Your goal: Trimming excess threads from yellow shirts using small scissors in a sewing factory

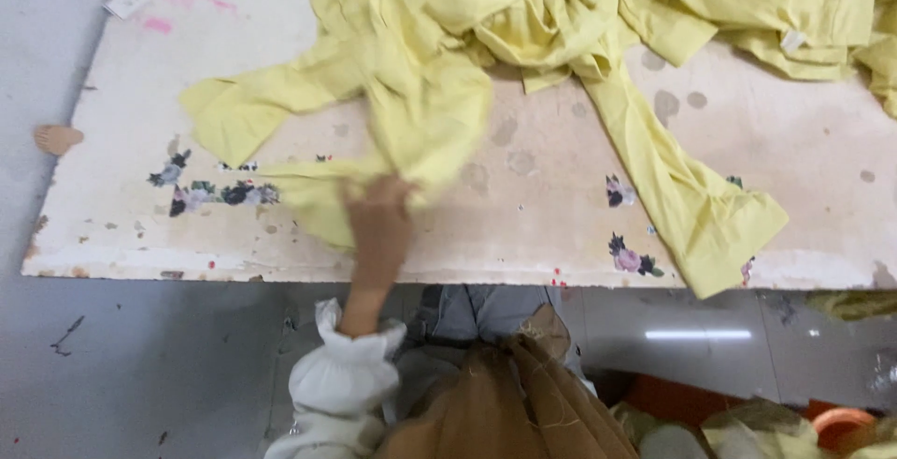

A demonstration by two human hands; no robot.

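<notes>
The left hand [378, 211] reaches over the near edge of the desk [523, 235], its fingers closed on a fold of a yellow garment [411, 95] that lies spread across the desk's middle. The cloth blurs just above the hand. The right hand is not in view.

To handle this well, it seems best to grip more of the fabric than 1 thin fold and lift it free of the pile of yellow garments [747, 1] at the far right, since a long sleeve [691, 197] trails toward the near edge and could drag.

Counted: 1 hand visible, 1 white frilled cuff [346, 366], 1 desk with about 4 flower-print patches, 1 brown cloth [505, 403] below.
</notes>
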